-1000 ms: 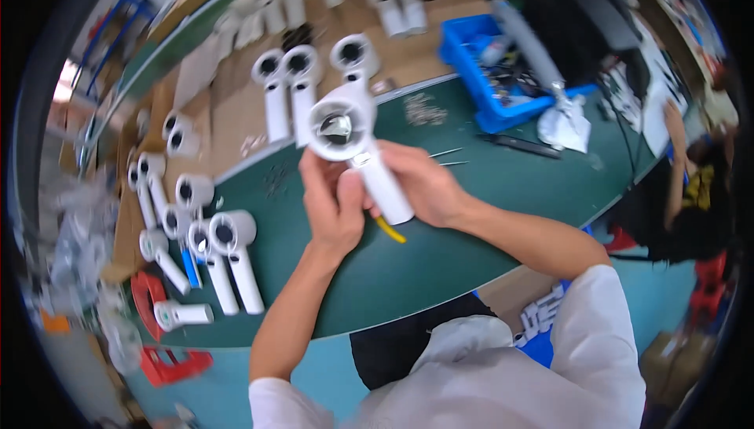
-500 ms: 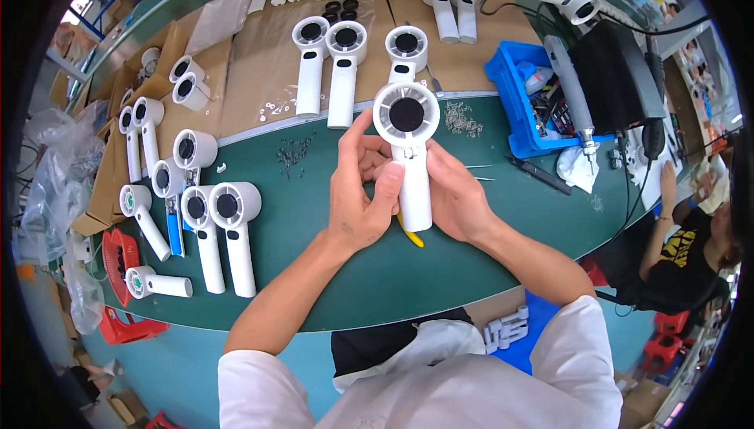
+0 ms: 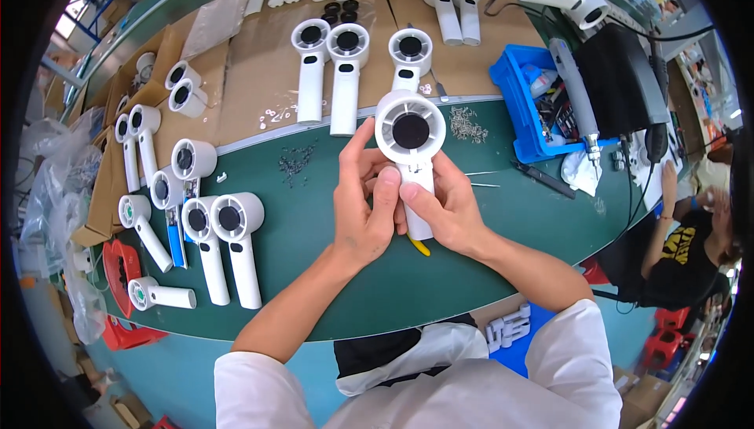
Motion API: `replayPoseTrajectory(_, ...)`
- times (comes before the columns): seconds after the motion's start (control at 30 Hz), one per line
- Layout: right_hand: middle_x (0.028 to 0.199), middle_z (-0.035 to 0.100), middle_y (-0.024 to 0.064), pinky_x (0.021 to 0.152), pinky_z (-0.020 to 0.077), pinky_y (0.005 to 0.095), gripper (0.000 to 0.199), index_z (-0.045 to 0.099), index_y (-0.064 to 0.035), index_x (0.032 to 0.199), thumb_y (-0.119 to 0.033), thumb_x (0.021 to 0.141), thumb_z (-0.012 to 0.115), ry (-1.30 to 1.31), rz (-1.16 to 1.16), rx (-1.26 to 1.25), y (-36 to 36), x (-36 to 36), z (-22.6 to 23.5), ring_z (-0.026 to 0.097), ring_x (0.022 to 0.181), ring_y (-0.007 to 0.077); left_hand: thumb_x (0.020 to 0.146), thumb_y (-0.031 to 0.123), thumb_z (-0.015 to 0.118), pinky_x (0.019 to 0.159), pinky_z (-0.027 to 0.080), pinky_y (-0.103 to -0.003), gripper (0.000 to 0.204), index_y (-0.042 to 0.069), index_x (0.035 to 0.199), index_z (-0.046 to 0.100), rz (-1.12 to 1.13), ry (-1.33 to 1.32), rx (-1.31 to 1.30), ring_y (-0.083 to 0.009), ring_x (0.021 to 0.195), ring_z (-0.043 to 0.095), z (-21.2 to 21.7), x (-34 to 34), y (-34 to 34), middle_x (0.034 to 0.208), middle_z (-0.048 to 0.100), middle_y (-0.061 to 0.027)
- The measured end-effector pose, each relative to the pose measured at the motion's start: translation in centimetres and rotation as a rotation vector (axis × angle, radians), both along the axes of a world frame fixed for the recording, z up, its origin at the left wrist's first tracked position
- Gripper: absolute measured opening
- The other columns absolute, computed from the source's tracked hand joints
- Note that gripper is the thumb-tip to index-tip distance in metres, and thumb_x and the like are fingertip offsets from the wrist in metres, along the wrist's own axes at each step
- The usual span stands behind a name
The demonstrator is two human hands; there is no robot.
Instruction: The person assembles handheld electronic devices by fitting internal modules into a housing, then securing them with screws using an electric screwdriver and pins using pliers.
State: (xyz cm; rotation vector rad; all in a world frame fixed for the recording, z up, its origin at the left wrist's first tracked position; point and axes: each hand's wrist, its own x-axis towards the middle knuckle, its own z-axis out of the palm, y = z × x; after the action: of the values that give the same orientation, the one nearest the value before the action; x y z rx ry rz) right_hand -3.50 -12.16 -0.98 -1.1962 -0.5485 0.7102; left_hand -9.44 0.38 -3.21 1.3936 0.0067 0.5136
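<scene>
A white handheld fan (image 3: 419,211) with a round black-centred head is held upright between both hands above the green mat. My left hand (image 3: 366,211) is closed on the handle's left side, its thumb near the top of the handle. From the right, my right hand (image 3: 449,213) wraps the handle, with its thumb lying across the front. Below the handle a yellow tool grip (image 3: 421,247) pokes out, mostly hidden. Just beyond the held fan lies another white fan (image 3: 409,48). Small dark screws (image 3: 295,165) and silver screws (image 3: 467,125) lie in piles on either side.
Several white fans (image 3: 238,218) stand or lie at the left, near a red basket (image 3: 121,276). At right are a blue bin (image 3: 510,83), an electric screwdriver (image 3: 575,95), a black box (image 3: 620,76) and a black pen-like tool (image 3: 544,179). A co-worker (image 3: 691,248) sits at far right.
My right thumb has moved from the handle's right edge onto its front. The held fan sits slightly lower in the view, and the whole scene has shifted a little.
</scene>
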Motion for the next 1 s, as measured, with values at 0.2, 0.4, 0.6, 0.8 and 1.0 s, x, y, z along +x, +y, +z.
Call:
replayPoseTrajectory(0.2,0.090,0.057,0.0068,0.058,0.0494,0.0265,0.034,0.039,0.0006,0.124,-0.011,0.096,0.052,0.062,0.017,0.036,-0.5,0.3,-0.1,0.059,0.067,0.0111,0.098,0.012,0.046,0.043,0.045,-0.021,0.053,0.002,0.144,0.021,-0.007,0.005,0.043,-0.0106,0.059,0.057,-0.1,0.1,-0.2,0.108,0.056,-0.0172)
replayPoseTrajectory(0.4,0.091,0.057,0.0067,0.059,0.0495,0.0270,0.029,0.040,-0.0006,0.120,-0.011,0.096,0.052,0.094,0.066,0.001,-0.6,0.6,-0.7,0.059,0.069,0.0115,0.099,0.014,0.044,0.041,0.041,-0.020,0.053,0.003,0.144,0.018,-0.029,0.043,0.030,-0.0081,0.056,0.054,0.0,0.2,-0.1,0.109,0.055,-0.0167)
replayPoseTrajectory(0.6,0.091,0.057,0.0073,0.061,0.0503,0.0274,0.028,0.040,-0.0007,0.119,-0.012,0.096,0.053,0.083,0.069,0.031,-0.6,0.5,-1.1,0.060,0.071,0.0118,0.100,0.015,0.043,0.041,0.038,-0.020,0.052,0.003,0.144,0.018,-0.040,0.033,0.008,-0.0064,0.054,0.050,-0.3,0.2,-0.2,0.109,0.055,-0.0157)
replayPoseTrajectory(0.8,0.092,0.057,0.0080,0.063,0.0513,0.0279,0.029,0.040,0.0005,0.119,-0.011,0.096,0.053,0.062,0.032,0.027,-0.5,0.6,-0.8,0.061,0.072,0.0129,0.100,0.016,0.044,0.045,0.038,-0.019,0.053,0.004,0.145,0.019,-0.065,0.100,-0.052,-0.0053,0.058,0.050,0.0,0.0,-0.2,0.108,0.055,-0.0137)
replayPoseTrajectory(1.0,0.094,0.058,0.0096,0.066,0.0526,0.0289,0.030,0.039,0.0010,0.119,-0.010,0.096,0.053,0.033,-0.002,0.009,-0.3,0.4,-0.8,0.062,0.075,0.0136,0.100,0.016,0.044,0.047,0.039,-0.018,0.052,0.005,0.145,0.021,-0.006,0.071,-0.008,-0.0046,0.065,0.052,-0.3,0.4,-0.4,0.109,0.056,-0.0116)
